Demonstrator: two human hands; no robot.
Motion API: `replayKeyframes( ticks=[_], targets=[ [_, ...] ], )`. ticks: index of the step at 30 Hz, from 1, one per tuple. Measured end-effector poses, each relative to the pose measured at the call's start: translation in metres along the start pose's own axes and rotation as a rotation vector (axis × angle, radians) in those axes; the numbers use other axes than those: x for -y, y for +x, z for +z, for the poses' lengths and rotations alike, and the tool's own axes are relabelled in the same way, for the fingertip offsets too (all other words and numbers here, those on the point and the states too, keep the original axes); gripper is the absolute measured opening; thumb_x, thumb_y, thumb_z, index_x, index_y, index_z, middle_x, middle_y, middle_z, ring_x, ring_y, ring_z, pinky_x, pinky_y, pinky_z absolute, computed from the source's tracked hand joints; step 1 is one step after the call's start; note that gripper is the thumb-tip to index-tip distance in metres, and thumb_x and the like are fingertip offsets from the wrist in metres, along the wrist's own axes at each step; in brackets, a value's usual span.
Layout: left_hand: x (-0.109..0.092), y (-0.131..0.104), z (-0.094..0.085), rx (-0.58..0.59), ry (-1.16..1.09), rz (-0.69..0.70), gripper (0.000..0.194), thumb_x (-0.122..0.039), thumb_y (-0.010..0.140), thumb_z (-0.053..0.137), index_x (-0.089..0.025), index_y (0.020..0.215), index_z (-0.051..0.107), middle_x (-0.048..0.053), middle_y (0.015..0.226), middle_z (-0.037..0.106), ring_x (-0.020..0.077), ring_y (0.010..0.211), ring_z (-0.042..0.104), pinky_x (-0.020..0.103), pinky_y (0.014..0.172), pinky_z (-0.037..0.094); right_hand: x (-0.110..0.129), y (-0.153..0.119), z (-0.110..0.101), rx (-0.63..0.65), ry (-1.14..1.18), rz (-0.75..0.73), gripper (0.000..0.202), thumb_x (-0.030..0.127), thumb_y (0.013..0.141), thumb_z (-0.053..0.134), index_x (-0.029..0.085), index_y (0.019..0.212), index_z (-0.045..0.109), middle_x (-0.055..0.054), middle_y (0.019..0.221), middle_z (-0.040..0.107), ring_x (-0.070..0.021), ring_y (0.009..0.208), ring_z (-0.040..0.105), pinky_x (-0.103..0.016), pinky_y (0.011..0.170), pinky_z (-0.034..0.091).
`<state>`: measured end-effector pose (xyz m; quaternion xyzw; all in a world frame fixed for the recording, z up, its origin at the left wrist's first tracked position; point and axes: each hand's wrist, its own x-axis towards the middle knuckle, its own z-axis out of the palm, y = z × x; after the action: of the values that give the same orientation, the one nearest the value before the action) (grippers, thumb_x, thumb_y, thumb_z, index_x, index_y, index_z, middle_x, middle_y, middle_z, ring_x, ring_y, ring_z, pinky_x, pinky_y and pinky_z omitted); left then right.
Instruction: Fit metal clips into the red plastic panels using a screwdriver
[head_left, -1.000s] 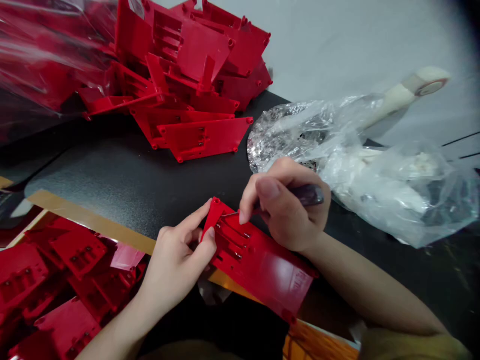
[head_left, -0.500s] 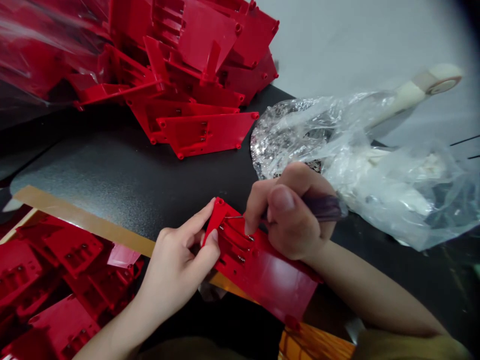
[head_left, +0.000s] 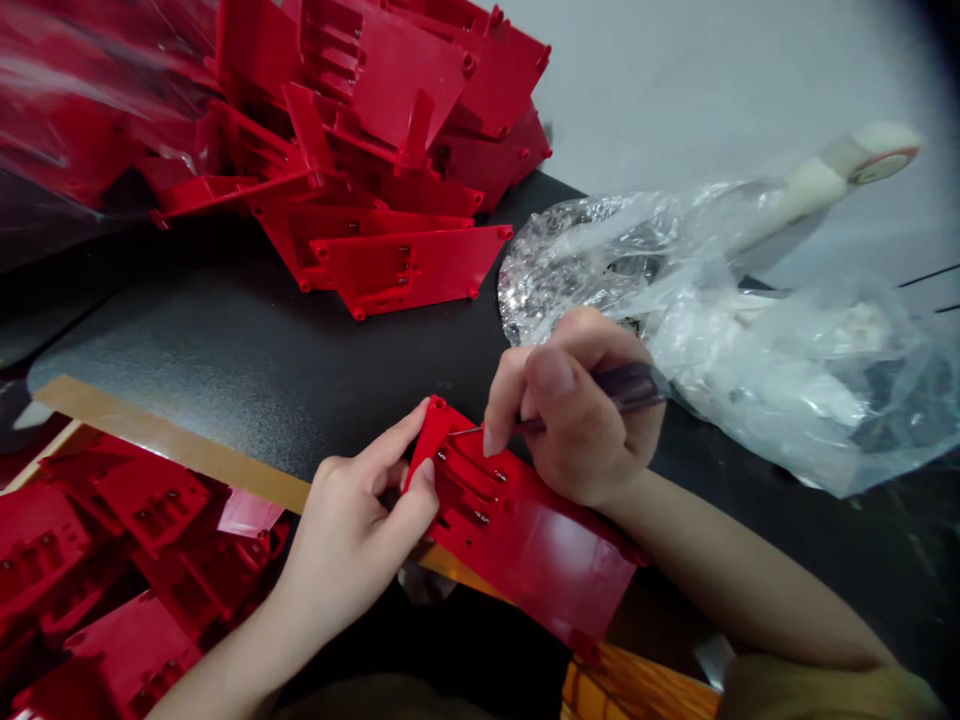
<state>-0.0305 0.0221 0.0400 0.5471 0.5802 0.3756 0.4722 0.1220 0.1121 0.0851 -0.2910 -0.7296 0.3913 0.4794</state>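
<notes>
My left hand (head_left: 375, 515) grips the far left end of a red plastic panel (head_left: 547, 560), thumb on top and fingers at its edge. The panel has slots with small metal springs near that end. In my right hand (head_left: 574, 410) is a thin-shafted tool with a dark translucent handle, a small screwdriver (head_left: 634, 385) by its look. Its slender metal shaft reaches left into the slotted part of the panel, close to the upper left corner. Exactly what the tip touches is too small to tell.
A heap of similar red panels (head_left: 412, 270) lies at the back left, partly under clear plastic. More red panels (head_left: 142, 500) fill a box at the lower left, edged with brown tape (head_left: 172, 440). Crumpled clear bags (head_left: 750, 350) with small metal and white pieces lie at the right.
My right hand and the tool have shifted slightly up and left, and the handle now tilts up more at its rear. My left hand and the panel stay nearly in place.
</notes>
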Motion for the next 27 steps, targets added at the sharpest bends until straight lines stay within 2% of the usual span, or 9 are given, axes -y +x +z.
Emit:
replayKeyframes(
  ticks=[3, 7, 12, 15, 19, 21, 23, 27],
  targets=[
    [-0.001, -0.001, 0.0, -0.003, -0.003, -0.007, 0.051, -0.035, 0.092, 0.049, -0.02, 0.14, 0.049, -0.007, 0.051, 0.048, 0.0067, 0.041, 0.042, 0.015, 0.041, 0.04, 0.0, -0.001, -0.001, 0.001, 0.057, -0.066, 0.035, 0.031, 0.097, 0.051, 0.022, 0.063, 0.044, 0.007, 0.051, 0.052, -0.0054, 0.037, 0.045, -0.024, 0.038, 0.037],
    [-0.001, -0.002, 0.001, 0.011, -0.018, -0.018, 0.051, -0.035, 0.092, 0.049, -0.019, 0.14, 0.05, -0.007, 0.051, 0.049, 0.0075, 0.042, 0.045, 0.016, 0.043, 0.043, 0.001, 0.002, -0.003, 0.007, -0.1, -0.133, 0.037, 0.028, 0.095, 0.053, 0.021, 0.059, 0.049, 0.006, 0.051, 0.052, -0.0045, 0.037, 0.04, -0.026, 0.036, 0.029],
    [0.001, -0.001, 0.001, 0.008, -0.029, -0.014, 0.052, -0.036, 0.091, 0.051, -0.019, 0.14, 0.05, -0.007, 0.052, 0.052, 0.0074, 0.042, 0.047, 0.016, 0.045, 0.045, -0.01, 0.006, 0.0, -0.157, -0.044, -0.112, 0.04, 0.026, 0.094, 0.052, 0.021, 0.054, 0.049, 0.005, 0.05, 0.052, -0.0064, 0.041, 0.046, -0.026, 0.045, 0.035],
    [0.002, 0.0, 0.001, -0.008, -0.027, -0.005, 0.051, -0.036, 0.091, 0.052, -0.019, 0.139, 0.051, -0.007, 0.051, 0.051, 0.0067, 0.041, 0.045, 0.015, 0.043, 0.042, -0.012, 0.012, 0.001, -0.198, 0.071, -0.009, 0.038, 0.031, 0.092, 0.056, 0.022, 0.056, 0.048, 0.006, 0.047, 0.052, -0.008, 0.04, 0.047, -0.025, 0.044, 0.036],
    [0.0, -0.001, 0.001, -0.028, -0.046, -0.023, 0.051, -0.035, 0.091, 0.052, -0.018, 0.139, 0.051, -0.007, 0.049, 0.053, 0.0071, 0.039, 0.047, 0.015, 0.043, 0.043, -0.001, 0.016, 0.0, -0.289, 0.197, 0.163, 0.042, 0.041, 0.089, 0.061, 0.022, 0.054, 0.046, 0.006, 0.038, 0.05, -0.008, 0.031, 0.043, -0.023, 0.033, 0.03],
    [-0.001, -0.001, 0.001, -0.026, -0.074, -0.034, 0.052, -0.035, 0.091, 0.052, -0.017, 0.139, 0.051, -0.006, 0.05, 0.056, 0.008, 0.04, 0.051, 0.016, 0.043, 0.045, 0.008, 0.012, 0.0, -0.262, 0.173, 0.198, 0.043, 0.042, 0.087, 0.064, 0.021, 0.053, 0.049, 0.004, 0.041, 0.055, -0.0083, 0.033, 0.048, -0.023, 0.034, 0.033],
    [-0.002, -0.002, 0.001, -0.022, -0.079, -0.037, 0.052, -0.034, 0.09, 0.053, -0.017, 0.14, 0.05, -0.006, 0.051, 0.058, 0.0087, 0.04, 0.053, 0.016, 0.043, 0.045, 0.015, 0.007, 0.001, -0.174, 0.146, 0.195, 0.038, 0.039, 0.086, 0.066, 0.021, 0.055, 0.052, 0.004, 0.048, 0.059, -0.0081, 0.037, 0.05, -0.023, 0.037, 0.037],
    [-0.003, -0.001, 0.001, -0.033, -0.057, -0.024, 0.05, -0.032, 0.09, 0.053, -0.017, 0.138, 0.052, -0.007, 0.048, 0.057, 0.008, 0.039, 0.053, 0.015, 0.043, 0.046, 0.021, 0.0, 0.006, -0.094, 0.005, 0.104, 0.035, 0.03, 0.089, 0.062, 0.021, 0.057, 0.051, 0.004, 0.054, 0.058, -0.0062, 0.041, 0.046, -0.023, 0.041, 0.037]
  ],
)
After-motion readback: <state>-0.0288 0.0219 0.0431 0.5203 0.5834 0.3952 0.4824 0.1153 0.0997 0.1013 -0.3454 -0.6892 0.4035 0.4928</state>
